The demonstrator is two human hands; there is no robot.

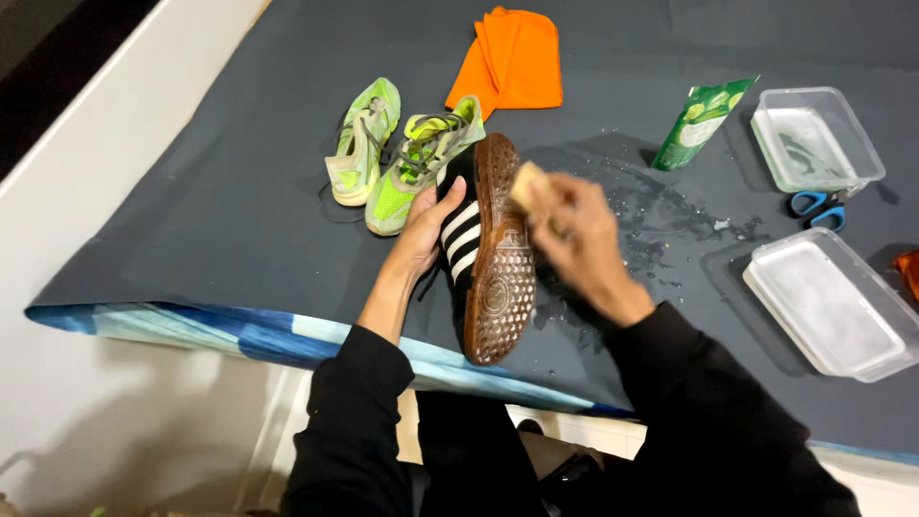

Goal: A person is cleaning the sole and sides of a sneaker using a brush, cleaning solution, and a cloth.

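My left hand point(428, 228) grips the side of a black shoe with white stripes point(462, 239), held on its edge so its brown studded sole point(500, 258) faces right. Against the upper part of that sole, my right hand point(574, 239) presses a small tan sponge point(526, 184). Both arms wear black sleeves. The shoe rests on a dark grey mat point(239, 191).
A pair of neon yellow-green running shoes point(397, 153) lies just beyond the left hand. An orange cloth point(512, 57) sits at the back. To the right are a green pouch point(704, 120), two clear plastic containers point(814, 139) point(828, 306), blue-handled scissors point(818, 209) and water drops point(670, 220).
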